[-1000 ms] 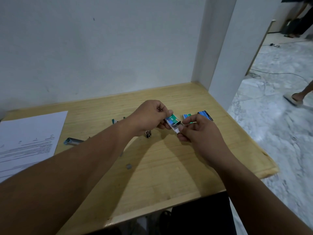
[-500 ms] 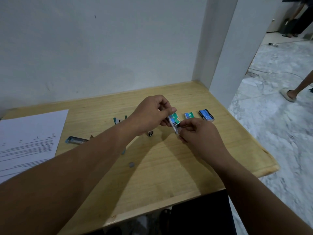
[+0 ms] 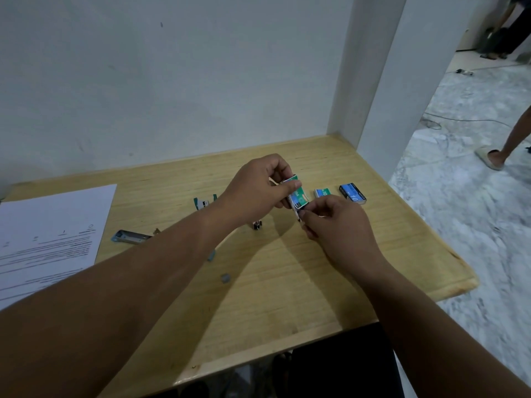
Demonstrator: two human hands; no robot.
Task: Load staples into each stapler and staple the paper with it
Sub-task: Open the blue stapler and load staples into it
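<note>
From the head camera you're on the loading step – your left hand (image 3: 258, 191) grips the green staple box (image 3: 298, 196) above the table (image 3: 316, 282), and your right hand (image 3: 336, 225) pinches at its near end, likely at the inner tray. Next I'd say you need a strip out, then over to a stapler – the teal stapler (image 3: 204, 201) lies left, behind your left arm, the paper (image 3: 51, 234) far left

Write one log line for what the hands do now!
left hand holds staple box | right hand pulls tray | staplers untouched
</note>
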